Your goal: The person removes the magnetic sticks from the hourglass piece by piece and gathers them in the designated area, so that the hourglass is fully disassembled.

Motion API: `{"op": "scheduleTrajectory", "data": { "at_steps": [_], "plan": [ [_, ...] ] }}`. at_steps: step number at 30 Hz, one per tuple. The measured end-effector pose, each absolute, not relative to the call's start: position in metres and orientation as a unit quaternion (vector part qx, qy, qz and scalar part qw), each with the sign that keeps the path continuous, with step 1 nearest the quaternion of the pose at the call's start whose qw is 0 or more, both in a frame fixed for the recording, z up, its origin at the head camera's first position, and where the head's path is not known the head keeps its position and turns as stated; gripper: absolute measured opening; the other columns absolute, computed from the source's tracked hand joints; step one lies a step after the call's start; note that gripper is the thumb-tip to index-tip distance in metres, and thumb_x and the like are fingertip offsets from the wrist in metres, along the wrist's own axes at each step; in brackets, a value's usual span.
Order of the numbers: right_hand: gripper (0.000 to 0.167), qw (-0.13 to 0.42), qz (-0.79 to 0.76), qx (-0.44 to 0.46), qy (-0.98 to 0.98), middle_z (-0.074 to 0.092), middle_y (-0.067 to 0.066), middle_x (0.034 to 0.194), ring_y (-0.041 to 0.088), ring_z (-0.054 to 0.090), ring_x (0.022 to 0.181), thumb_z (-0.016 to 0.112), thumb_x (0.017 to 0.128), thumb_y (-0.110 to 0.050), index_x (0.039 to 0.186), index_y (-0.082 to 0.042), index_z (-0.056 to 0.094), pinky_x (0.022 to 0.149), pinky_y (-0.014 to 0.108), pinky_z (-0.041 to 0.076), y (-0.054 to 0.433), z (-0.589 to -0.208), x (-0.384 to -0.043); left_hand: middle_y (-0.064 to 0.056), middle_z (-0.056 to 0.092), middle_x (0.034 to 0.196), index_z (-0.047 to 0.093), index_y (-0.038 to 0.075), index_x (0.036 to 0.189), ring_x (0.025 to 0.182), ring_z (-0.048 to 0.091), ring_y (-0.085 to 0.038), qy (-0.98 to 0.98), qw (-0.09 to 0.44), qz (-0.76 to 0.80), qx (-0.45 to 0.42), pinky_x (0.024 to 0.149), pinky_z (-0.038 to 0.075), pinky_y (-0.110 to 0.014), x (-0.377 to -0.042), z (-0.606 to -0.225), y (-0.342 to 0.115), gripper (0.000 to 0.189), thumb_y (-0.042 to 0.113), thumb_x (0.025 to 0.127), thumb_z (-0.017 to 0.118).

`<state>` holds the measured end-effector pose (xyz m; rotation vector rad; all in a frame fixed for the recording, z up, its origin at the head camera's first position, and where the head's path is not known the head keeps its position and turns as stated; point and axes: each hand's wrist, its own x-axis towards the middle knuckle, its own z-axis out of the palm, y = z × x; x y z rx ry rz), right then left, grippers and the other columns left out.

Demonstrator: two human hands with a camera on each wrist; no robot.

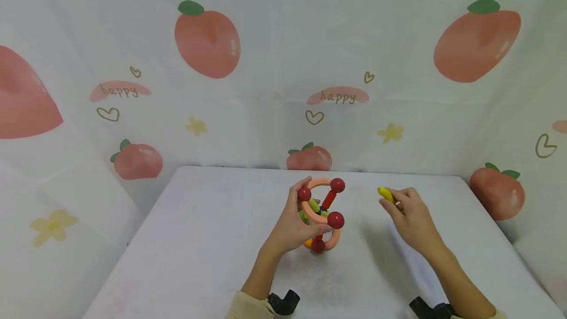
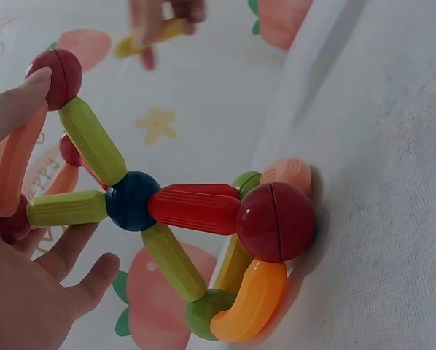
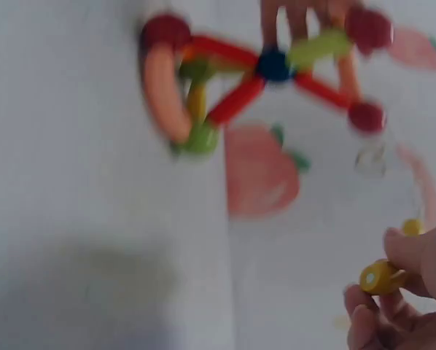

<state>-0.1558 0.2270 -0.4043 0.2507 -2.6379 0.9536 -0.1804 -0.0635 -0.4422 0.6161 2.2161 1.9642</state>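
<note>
My left hand (image 1: 287,230) holds the upper part of a magnetic ball-and-stick model (image 1: 315,216), thumb and fingers spread around its curved salmon sticks and red balls. In the left wrist view, light green and red sticks (image 2: 196,209) meet at a dark blue ball (image 2: 133,201). A lower ring has a red ball (image 2: 276,222), green balls and an orange curved stick (image 2: 251,302); its base appears to rest on the table. To the right, apart from the model, my right hand (image 1: 412,218) pinches a yellow magnetic stick (image 3: 379,278) above the table.
The white-covered table (image 1: 199,240) extends around both hands. Behind it hangs a pale cloth (image 1: 266,63) printed with peaches, hearts and flowers. Black wrist straps (image 1: 284,302) sit on both forearms.
</note>
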Motion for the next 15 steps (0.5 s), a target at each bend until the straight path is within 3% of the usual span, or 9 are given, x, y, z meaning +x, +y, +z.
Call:
{"op": "scheduleTrajectory", "data": {
  "at_steps": [7,15],
  "plan": [
    [0.038,0.093,0.277,-0.006,-0.956,0.069,0.025,0.098,0.035,0.067,0.086,0.072,0.095,-0.022,0.116,0.008,0.062,0.059,0.023,0.046,0.303,-0.442,-0.158,0.003,0.049,0.143,0.019,0.043,0.154,0.136,0.052,-0.028,0.733,0.067,0.648,0.196,0.099,0.059,-0.035,-0.179,-0.442,-0.065,0.104,0.025,0.079,0.089],
    [0.041,0.019,0.245,-0.057,-0.968,0.068,0.027,0.097,0.033,0.063,0.084,0.073,0.092,-0.023,0.111,0.012,0.063,0.062,0.028,0.045,0.354,-0.467,-0.162,0.001,0.049,0.143,0.019,0.041,0.153,0.138,0.050,-0.032,0.722,0.073,0.660,0.193,0.101,0.058,-0.042,-0.179,-0.440,-0.066,0.103,0.022,0.079,0.089]
  ]
}}
